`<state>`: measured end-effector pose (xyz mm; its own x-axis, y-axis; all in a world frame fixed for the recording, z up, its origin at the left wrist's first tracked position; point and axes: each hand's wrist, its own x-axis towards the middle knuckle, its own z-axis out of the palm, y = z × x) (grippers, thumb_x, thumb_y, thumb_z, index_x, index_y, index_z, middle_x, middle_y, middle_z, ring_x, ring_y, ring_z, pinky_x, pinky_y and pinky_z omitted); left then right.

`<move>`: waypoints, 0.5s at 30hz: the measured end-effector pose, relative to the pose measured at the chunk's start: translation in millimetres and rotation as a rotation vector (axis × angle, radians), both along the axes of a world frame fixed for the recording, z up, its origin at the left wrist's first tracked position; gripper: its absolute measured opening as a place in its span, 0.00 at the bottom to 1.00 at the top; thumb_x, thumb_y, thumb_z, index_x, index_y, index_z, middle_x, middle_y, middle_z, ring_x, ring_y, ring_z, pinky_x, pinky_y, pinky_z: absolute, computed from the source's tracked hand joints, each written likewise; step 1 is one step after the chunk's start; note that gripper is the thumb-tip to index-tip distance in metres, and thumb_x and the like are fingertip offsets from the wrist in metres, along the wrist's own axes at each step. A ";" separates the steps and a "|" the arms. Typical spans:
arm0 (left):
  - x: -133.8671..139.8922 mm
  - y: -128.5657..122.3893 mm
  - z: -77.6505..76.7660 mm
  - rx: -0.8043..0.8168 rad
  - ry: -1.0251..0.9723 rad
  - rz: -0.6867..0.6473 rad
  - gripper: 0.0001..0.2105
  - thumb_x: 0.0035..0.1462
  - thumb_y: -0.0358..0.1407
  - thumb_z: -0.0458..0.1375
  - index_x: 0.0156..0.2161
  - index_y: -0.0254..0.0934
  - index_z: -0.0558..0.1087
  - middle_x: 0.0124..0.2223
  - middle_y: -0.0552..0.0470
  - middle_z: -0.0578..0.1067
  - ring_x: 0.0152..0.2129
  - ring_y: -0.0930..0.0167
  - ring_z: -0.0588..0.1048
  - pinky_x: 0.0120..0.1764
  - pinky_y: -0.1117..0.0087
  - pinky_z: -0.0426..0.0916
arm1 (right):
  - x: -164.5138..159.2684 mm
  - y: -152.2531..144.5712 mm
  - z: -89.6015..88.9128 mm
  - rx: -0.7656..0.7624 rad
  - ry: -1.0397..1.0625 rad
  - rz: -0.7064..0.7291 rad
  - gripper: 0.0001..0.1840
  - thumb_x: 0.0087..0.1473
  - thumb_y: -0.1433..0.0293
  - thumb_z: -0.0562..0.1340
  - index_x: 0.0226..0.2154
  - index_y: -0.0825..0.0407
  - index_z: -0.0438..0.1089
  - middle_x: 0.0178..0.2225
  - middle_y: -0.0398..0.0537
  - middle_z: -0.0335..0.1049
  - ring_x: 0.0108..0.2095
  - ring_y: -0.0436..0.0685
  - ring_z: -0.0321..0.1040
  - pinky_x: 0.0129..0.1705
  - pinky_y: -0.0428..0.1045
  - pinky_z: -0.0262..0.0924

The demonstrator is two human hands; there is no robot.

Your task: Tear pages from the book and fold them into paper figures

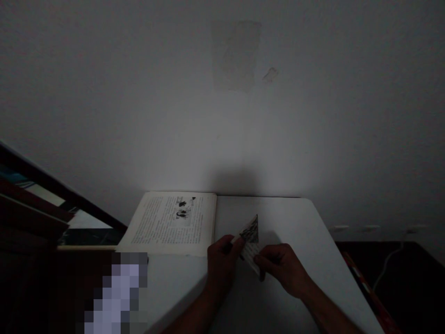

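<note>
Over the white table (278, 214), my two hands hold a small piece of folded printed paper (251, 253). Its upper end comes to a dark, patterned point, and the lower part carries pale print. My left hand (224, 260) pinches the paper's left edge between thumb and fingers. From the other side, my right hand (281, 265) grips the lower right edge with closed fingertips. To the left of my hands lies an open book (160, 222) with columns of text and a small picture on its page.
A pale wall (139, 116) rises behind the table, with a faint square patch (235, 55) on it. A pixelated area covers the lower left. At right, a thin cable (385, 260) hangs beside the table. A dark slanted rail (62, 185) stands at left.
</note>
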<state>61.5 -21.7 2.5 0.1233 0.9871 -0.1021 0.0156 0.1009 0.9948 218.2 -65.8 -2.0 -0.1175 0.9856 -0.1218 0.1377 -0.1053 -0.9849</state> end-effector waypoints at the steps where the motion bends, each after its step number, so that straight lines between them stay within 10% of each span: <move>1: -0.3 0.5 -0.2 -0.004 -0.002 0.018 0.16 0.46 0.45 0.60 0.22 0.32 0.69 0.17 0.59 0.61 0.16 0.78 0.59 0.19 0.78 0.54 | -0.3 -0.3 0.0 -0.001 0.012 0.016 0.16 0.51 0.64 0.61 0.18 0.55 0.71 0.17 0.44 0.70 0.20 0.48 0.64 0.23 0.43 0.55; 15: -4.1 3.9 1.1 -0.037 -0.037 0.093 0.15 0.47 0.45 0.60 0.24 0.32 0.71 0.18 0.58 0.64 0.17 0.77 0.62 0.20 0.78 0.56 | -7.0 -2.9 5.9 0.014 -0.094 0.095 0.11 0.49 0.70 0.60 0.19 0.55 0.71 0.17 0.43 0.68 0.20 0.48 0.63 0.22 0.42 0.55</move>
<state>57.4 -17.7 3.6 0.0352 0.9901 -0.1358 -0.0323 0.1369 0.9901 211.3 -68.7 3.9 -0.1994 0.9722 -0.1227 0.2381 -0.0734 -0.9685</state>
